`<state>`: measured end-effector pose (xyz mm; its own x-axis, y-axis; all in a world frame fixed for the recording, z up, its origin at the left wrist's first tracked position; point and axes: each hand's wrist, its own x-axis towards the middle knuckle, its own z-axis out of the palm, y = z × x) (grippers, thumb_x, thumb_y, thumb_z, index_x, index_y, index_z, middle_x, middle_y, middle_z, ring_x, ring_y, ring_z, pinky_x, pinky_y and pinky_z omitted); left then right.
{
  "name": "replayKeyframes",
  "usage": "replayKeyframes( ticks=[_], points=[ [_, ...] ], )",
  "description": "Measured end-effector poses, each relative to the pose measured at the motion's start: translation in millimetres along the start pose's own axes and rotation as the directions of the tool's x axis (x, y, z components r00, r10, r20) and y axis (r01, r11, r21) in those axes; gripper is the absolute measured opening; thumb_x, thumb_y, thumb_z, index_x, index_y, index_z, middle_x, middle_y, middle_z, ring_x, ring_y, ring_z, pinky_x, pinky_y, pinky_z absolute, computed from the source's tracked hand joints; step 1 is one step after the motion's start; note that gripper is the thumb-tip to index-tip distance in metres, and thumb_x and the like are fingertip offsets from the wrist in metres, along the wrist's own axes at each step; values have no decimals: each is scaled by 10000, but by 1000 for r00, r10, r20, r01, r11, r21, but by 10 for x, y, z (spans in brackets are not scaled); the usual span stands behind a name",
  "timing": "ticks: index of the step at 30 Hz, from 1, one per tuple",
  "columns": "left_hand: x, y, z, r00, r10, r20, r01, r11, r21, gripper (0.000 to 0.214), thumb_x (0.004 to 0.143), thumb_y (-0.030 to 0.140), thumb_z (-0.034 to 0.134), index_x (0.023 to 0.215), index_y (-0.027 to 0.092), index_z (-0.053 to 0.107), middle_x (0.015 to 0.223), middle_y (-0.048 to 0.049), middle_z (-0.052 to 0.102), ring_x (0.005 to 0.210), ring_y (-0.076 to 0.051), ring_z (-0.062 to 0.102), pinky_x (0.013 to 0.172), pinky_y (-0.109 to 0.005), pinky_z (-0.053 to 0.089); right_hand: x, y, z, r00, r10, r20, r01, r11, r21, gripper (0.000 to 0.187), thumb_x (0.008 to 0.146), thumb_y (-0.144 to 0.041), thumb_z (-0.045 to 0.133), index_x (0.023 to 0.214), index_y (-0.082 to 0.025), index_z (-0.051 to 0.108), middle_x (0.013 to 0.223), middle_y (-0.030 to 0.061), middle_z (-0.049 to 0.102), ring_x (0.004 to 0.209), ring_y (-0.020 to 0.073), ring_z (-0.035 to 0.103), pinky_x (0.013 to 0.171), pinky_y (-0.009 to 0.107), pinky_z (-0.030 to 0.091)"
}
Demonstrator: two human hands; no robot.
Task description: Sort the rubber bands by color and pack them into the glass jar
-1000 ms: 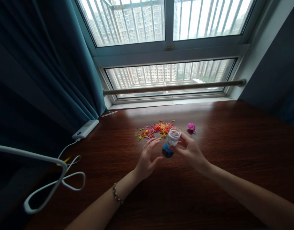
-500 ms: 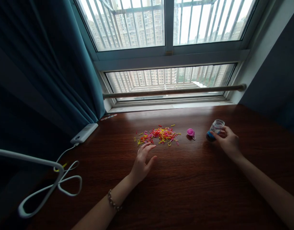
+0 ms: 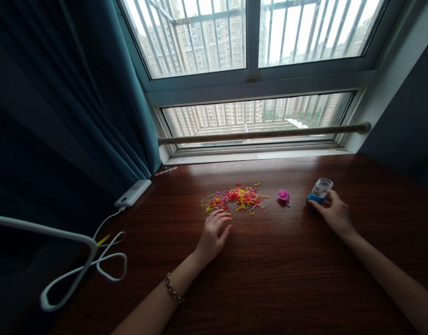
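Observation:
My right hand [image 3: 334,215] grips a small clear jar [image 3: 322,187] with blue contents at its bottom, thumb on one side and fingers behind. The jar has no lid on and leans a little to the right, low at the table. My left hand [image 3: 214,235] is open, palm down, fingers spread and slightly bent, at the near edge of a loose pile of small red, pink and yellow loops [image 3: 244,197]. Whether its fingertips touch the loops, I cannot tell. Between the pile and the jar lies a round pink piece [image 3: 283,195] with a small pale loop beside it.
A white box-shaped device [image 3: 133,193] sits at the left by the blue curtain [image 3: 130,116], with a white cable [image 3: 109,270] looping below it. Behind the brown wooden table [image 3: 270,279] runs a horizontal rail [image 3: 263,135] before the window.
The whole view has shifted slightly, so everything appears farther right. My left fingers are bent a little more. My right hand still holds the jar, its mouth slightly lower.

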<state>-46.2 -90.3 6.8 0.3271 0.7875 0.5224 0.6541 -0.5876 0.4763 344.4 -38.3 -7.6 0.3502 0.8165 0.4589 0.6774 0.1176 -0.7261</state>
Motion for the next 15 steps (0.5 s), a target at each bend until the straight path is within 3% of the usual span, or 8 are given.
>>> replayKeyframes(
  ticks=[8, 11, 15],
  points=[
    [36, -48, 8, 999, -35, -19, 33, 997, -70, 142, 817, 181, 493, 874, 197, 622, 990, -58, 631, 1071, -210, 494, 968, -467, 374, -92, 201, 123, 999, 40, 29, -41, 998, 49, 939, 492, -537, 725, 1257, -153, 339, 1111, 180, 566, 895, 287, 606, 757, 429, 509],
    [52, -59, 6, 999, -35, -20, 33, 994, -109, 138, 819, 180, 493, 853, 195, 626, 969, -59, 634, 1050, -205, 508, 961, -459, 384, -98, 198, 132, 1000, 25, 18, -26, 993, 113, 988, 503, -526, 727, 1295, -168, 257, 1169, 179, 509, 909, 272, 588, 730, 415, 513],
    [68, -66, 2, 999, -29, -24, 25, 991, -132, 135, 818, 183, 497, 837, 195, 630, 953, -57, 639, 1035, -206, 517, 955, -463, 388, -119, 79, 52, 966, -108, -234, 106, 994, -20, 816, 634, -513, 644, 1277, -165, 280, 1228, 170, 415, 1030, 283, 491, 809, 456, 456]
  ],
)
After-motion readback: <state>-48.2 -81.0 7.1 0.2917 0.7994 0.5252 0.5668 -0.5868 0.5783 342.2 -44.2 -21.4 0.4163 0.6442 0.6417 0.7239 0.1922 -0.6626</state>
